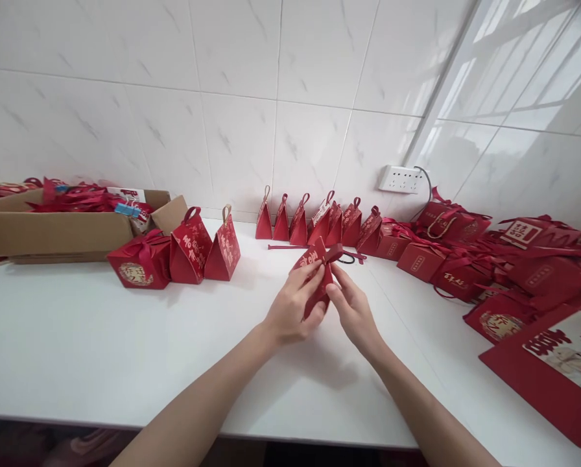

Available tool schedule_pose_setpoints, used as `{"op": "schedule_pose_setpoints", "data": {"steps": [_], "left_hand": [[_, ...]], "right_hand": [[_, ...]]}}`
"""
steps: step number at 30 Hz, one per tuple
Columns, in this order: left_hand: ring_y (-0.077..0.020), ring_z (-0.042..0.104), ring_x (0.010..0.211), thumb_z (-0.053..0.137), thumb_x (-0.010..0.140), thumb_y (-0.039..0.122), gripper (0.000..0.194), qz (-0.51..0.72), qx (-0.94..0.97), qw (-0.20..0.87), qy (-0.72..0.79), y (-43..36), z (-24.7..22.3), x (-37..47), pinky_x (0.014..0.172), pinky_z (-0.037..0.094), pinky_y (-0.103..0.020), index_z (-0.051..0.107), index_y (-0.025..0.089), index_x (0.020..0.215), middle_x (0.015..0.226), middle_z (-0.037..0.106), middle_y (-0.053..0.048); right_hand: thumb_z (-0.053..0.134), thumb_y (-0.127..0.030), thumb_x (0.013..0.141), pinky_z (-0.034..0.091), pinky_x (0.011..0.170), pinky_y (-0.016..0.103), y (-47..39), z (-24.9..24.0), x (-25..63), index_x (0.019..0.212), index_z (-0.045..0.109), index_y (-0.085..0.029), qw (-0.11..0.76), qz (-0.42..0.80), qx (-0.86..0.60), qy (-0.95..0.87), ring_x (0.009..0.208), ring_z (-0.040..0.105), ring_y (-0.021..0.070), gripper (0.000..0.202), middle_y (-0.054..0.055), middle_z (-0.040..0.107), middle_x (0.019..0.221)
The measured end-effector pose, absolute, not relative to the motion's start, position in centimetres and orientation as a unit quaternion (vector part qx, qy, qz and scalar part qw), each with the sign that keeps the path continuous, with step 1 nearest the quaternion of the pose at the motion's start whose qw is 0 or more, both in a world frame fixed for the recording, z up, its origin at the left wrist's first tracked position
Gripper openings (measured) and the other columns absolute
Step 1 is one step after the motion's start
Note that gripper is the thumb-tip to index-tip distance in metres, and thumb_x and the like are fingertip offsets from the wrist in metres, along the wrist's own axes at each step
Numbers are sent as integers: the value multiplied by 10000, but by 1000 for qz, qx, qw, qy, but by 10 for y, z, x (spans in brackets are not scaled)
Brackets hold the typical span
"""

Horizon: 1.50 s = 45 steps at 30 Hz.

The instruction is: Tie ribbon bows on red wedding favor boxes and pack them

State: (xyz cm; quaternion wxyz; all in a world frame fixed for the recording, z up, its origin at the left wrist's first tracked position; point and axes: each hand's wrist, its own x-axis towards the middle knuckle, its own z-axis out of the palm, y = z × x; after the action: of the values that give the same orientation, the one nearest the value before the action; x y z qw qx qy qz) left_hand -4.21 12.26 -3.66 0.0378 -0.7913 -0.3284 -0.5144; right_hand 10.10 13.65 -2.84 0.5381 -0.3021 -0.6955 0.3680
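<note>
Above the middle of the table I hold a small red gift box point(316, 299) with gold lettering. It is tent-shaped, like the ones standing by the wall. My left hand point(293, 305) wraps round its left side, with fingers across the printed face and the thumb low on the box. A dark red ribbon loop point(333, 253) sticks out at the top of the box. My right hand point(356, 311) pinches the right edge near this ribbon, its fingertips partly hidden. Behind the hands, a loose red ribbon strip point(286, 246) and a dark cord loop point(347, 258) lie on the table.
A row of tent-shaped red boxes point(298, 224) lines the tiled wall. Left of me stand two more tent boxes point(190, 250), a bow-tied box point(142, 264) and a cardboard carton point(52, 233) of red ribbons. Red boxes point(465, 275) crowd the right, below a power strip point(404, 179).
</note>
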Motion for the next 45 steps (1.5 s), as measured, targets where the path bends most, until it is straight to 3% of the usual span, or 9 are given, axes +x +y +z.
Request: {"op": "schedule_pose_setpoints", "data": {"steps": [4,8,15,19,23,29,39,42,45], "left_hand": [[-229,538,1099,462,826,156,299,-552,-759,58,-342,118,-30,-41,923,484,-389,580,170,1100,1166,559,-133],[-224,539,1027,583,752,194,288,-668,-621,90,-400,116,-20,-42,848,485,-372,528,164,1033,1059,540,-108],[-150,628,773,579,810,326,179,-623,-579,-333,-406,110,-3,-41,701,500,-257,638,168,869,865,677,-36],[-142,617,691,623,792,349,195,-621,-580,-335,-408,109,-1,-40,655,488,-244,668,169,732,729,676,-10],[-133,602,672,630,791,351,212,-636,-574,-299,-420,110,-3,-39,658,476,-239,658,173,679,690,661,0],[-134,603,704,616,803,347,205,-642,-574,-294,-415,111,-6,-38,687,467,-239,667,171,711,727,658,-2],[-130,563,735,582,830,311,204,-636,-597,-289,-395,109,-4,-37,722,445,-238,660,176,698,763,603,-12],[-121,532,676,595,821,326,223,-633,-600,-297,-388,109,-4,-36,678,437,-242,673,181,671,696,557,-1],[-112,494,617,607,815,340,231,-623,-606,-305,-389,108,-6,-36,624,421,-244,692,190,661,634,505,11]], "right_hand": [[384,-469,928,538,714,340,137,-17,110,1039,660,-211,567,267,-354,-694,834,650,211,394,55,700,939],[369,-444,936,467,531,271,132,-11,111,834,670,-206,561,255,-365,-698,599,569,161,398,18,651,713],[364,-440,931,424,496,257,131,-7,112,759,616,-217,540,274,-330,-724,557,528,146,378,-7,582,628],[355,-353,932,437,508,271,132,-13,110,831,586,-218,546,234,-338,-730,568,531,148,286,1,584,670],[473,-195,878,511,656,322,133,-21,105,1077,485,-241,605,79,-295,-735,832,601,187,205,53,594,934],[460,-98,875,523,753,397,135,-21,105,988,542,-248,576,-71,-252,-774,931,576,206,205,76,517,993],[459,-108,857,512,721,374,133,-19,105,870,532,-229,579,-26,-257,-774,892,577,197,142,66,526,938],[537,-185,838,503,662,324,129,-17,105,893,528,-234,594,60,-282,-751,782,580,173,74,30,558,844],[594,-258,810,498,580,283,126,-13,107,1013,518,-248,595,169,-322,-717,667,583,151,217,-11,591,765]]}}
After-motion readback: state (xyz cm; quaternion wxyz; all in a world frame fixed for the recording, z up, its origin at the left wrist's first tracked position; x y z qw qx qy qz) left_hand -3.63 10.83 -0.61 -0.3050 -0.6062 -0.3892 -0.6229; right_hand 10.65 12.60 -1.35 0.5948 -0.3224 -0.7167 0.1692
